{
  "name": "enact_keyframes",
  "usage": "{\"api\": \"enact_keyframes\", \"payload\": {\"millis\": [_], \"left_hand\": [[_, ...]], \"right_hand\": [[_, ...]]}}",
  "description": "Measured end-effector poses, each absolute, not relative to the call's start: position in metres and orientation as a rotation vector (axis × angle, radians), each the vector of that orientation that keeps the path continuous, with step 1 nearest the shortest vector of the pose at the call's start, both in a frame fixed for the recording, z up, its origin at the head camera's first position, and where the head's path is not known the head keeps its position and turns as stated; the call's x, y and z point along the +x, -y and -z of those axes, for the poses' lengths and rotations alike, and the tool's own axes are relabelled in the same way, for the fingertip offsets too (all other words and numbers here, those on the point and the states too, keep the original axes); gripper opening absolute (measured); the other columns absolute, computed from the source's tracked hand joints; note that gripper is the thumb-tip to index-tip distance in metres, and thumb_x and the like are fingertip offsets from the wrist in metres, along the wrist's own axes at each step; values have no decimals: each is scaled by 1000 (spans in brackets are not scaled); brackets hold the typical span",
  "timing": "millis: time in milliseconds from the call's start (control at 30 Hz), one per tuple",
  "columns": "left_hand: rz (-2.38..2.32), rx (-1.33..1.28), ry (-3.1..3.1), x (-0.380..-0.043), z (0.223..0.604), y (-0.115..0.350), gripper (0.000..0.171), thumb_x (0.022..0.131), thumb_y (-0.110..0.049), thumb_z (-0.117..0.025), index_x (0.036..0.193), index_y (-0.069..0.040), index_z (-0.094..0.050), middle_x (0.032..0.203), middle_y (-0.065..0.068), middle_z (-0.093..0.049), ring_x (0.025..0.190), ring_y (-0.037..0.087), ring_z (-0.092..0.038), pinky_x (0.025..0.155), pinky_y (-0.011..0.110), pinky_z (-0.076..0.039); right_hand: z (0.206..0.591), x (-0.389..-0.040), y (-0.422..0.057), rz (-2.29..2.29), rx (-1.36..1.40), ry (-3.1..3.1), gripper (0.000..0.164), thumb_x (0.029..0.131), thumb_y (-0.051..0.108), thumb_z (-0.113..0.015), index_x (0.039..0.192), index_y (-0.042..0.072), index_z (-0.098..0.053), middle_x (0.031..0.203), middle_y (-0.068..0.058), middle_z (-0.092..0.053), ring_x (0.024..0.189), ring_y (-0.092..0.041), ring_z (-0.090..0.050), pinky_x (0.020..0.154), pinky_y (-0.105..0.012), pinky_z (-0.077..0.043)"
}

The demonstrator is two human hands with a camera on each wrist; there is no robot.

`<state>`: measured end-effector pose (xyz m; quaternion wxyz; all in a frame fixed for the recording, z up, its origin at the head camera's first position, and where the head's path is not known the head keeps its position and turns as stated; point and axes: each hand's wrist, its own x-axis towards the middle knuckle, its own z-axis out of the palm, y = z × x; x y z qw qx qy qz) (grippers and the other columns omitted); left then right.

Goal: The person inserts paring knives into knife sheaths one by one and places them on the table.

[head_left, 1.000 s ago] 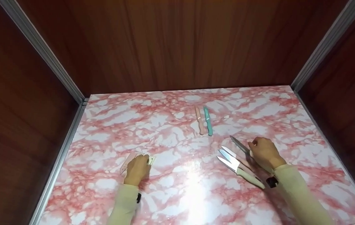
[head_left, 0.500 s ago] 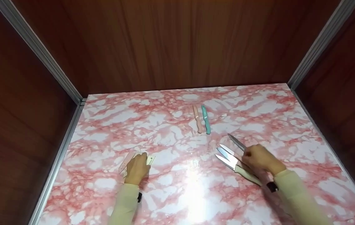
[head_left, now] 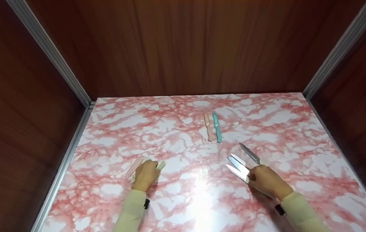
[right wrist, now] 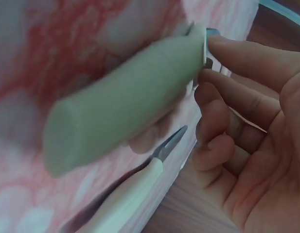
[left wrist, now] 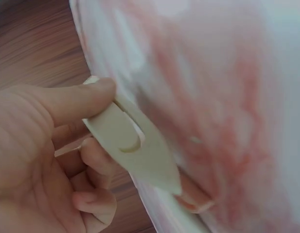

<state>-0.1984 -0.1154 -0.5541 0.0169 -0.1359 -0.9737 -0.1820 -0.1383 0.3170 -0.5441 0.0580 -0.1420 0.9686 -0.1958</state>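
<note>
My left hand [head_left: 147,175] pinches the end of a cream knife sheath [left wrist: 135,145] with a crescent-shaped slot, its other fingers loosely curled. A flat pink sheath [head_left: 133,169] lies beside that hand. My right hand [head_left: 266,180] pinches a pale green-handled knife [right wrist: 125,97] where handle meets blade, thumb and forefinger on it. Ahead of the hand, bright blades [head_left: 237,171] fan out toward the upper left; most of their handles are hidden under it. Just beyond lies a grey-bladed knife [head_left: 250,153], its cream handle [right wrist: 125,204] showing in the right wrist view.
Farther back, a pink knife [head_left: 208,127] and a teal knife [head_left: 217,127] lie side by side, their blades covered. The red-and-white marbled table [head_left: 176,138] is enclosed by dark wood panels [head_left: 196,48] and metal corner posts [head_left: 57,58].
My right hand has let go of the grey-bladed knife, moved down toward me and taken hold of the pale green-handled one. The left hand stays nearly in place with its sheath.
</note>
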Motion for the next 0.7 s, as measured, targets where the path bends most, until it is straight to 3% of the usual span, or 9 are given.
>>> {"api": "enact_keyframes", "payload": {"millis": [367, 700], "left_hand": [[774, -515, 3023, -203, 530, 105, 10, 89, -19, -64, 91, -9, -65, 76, 2, -53, 67, 17, -50, 61, 37, -43], [855, -599, 2948, -211, 515, 90, 12, 93, -20, -58, 87, -10, -56, 73, 0, -51, 63, 16, -46, 58, 34, -40]], "right_hand": [[552, -133, -311, 539, -615, -3042, 26, 66, 6, -77, 59, 15, -55, 58, 7, -49, 54, -7, -43, 53, -27, -40], [553, -135, -300, 483, -524, -3028, 20, 69, 7, -78, 66, 11, -59, 64, 4, -50, 55, -8, -45, 50, -28, -41]]}}
